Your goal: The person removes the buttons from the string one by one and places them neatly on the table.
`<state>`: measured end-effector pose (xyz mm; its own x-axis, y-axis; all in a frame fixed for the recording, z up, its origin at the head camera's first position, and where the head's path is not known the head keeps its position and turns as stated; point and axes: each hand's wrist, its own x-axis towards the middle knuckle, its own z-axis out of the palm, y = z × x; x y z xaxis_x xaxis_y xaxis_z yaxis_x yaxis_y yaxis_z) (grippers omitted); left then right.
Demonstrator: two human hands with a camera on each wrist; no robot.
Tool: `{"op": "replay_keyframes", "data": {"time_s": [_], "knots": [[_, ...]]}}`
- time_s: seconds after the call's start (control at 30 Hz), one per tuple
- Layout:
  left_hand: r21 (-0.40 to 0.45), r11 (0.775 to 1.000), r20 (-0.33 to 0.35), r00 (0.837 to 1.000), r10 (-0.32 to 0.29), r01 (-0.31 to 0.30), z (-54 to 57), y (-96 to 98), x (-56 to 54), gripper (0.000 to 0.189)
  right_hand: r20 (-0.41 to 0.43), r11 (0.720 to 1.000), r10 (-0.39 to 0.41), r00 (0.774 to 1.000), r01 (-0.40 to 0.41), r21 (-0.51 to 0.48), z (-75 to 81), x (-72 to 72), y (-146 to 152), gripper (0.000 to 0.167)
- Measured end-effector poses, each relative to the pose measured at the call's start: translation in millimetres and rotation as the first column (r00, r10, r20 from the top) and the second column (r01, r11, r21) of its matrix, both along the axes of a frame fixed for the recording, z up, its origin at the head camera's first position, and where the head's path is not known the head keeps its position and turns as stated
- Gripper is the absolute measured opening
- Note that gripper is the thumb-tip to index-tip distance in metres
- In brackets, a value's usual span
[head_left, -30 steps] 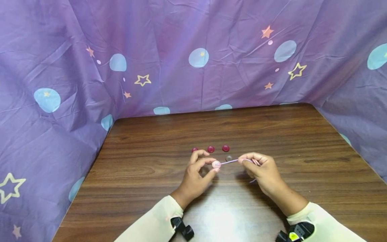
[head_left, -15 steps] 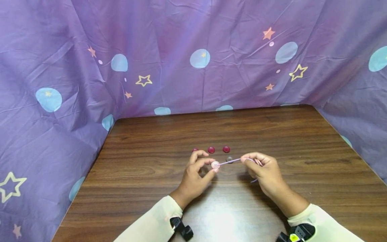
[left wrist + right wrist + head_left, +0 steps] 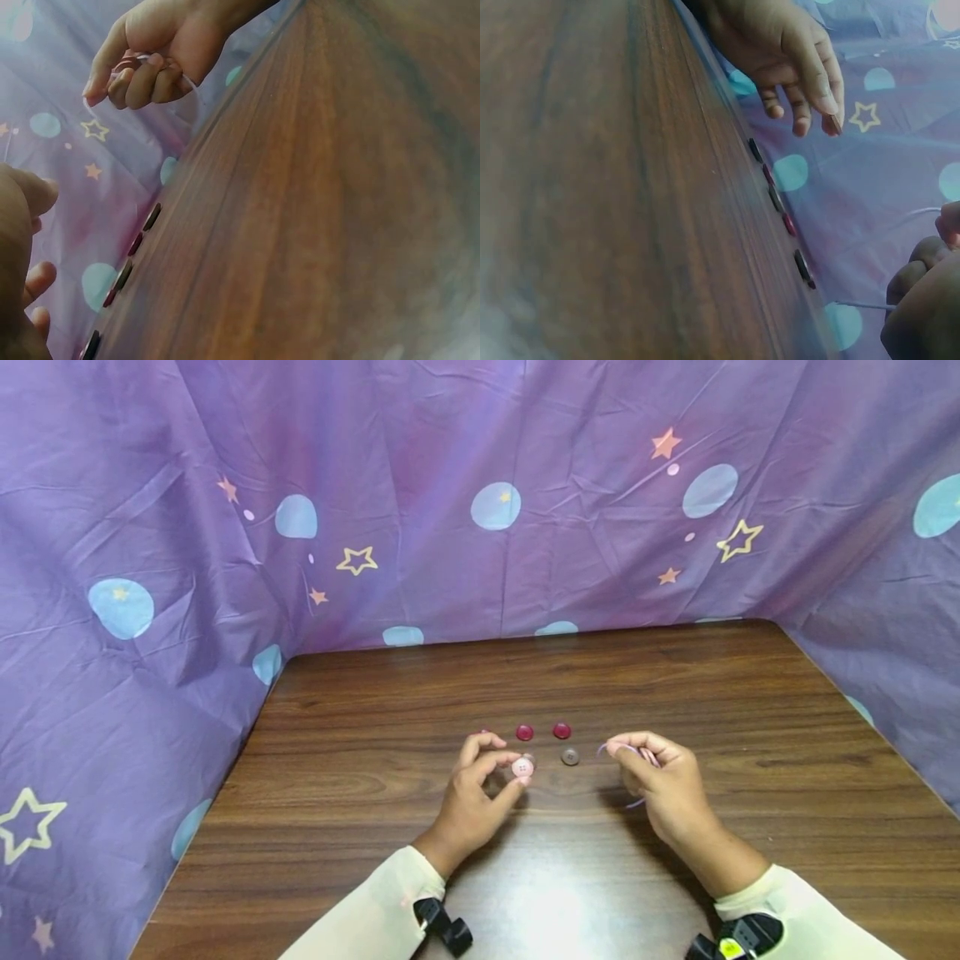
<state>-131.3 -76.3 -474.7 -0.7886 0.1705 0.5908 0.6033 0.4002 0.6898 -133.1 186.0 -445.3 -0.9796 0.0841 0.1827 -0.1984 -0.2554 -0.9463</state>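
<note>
Inside the tabletop's (image 3: 352,718) edges, the left hand (image 3: 471,797) pinches a button (image 3: 522,767), the right hand (image 3: 669,789) string (image 3: 866,304); loose pinches could drop them.

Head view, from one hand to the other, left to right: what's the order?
Left hand, pink button, fully visible gray button, purple string's tip, right hand.

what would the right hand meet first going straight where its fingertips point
Probably the pink button that the left hand pinches; the right hand seems high enough to pass over the grey button between them, though depth is unclear.
</note>
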Motion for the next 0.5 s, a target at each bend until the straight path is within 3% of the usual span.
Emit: {"op": "replay_keyframes", "data": {"time_s": [0.17,0.33,0.5], "knots": [[-0.03,0.999,-0.053,0.998,0.043,-0.045,-1.0,0.1,-0.7,0.026,-0.038,0.999,0.011,0.999,-0.012,-0.039,0.7,-0.6,2.7,0.032],[-0.029,0.998,-0.048,0.997,0.058,-0.06,-2.1,-2.8,0.2,0.026,-0.087,0.989,0.086,0.992,-0.096,-0.114,1.2,-0.9,5.8,0.046],[-0.029,0.996,-0.026,0.996,0.081,-0.082,-0.5,-7.7,1.5,0.026,-0.089,0.979,0.141,0.986,-0.152,-0.139,2.1,-1.1,7.6,0.037]]}}
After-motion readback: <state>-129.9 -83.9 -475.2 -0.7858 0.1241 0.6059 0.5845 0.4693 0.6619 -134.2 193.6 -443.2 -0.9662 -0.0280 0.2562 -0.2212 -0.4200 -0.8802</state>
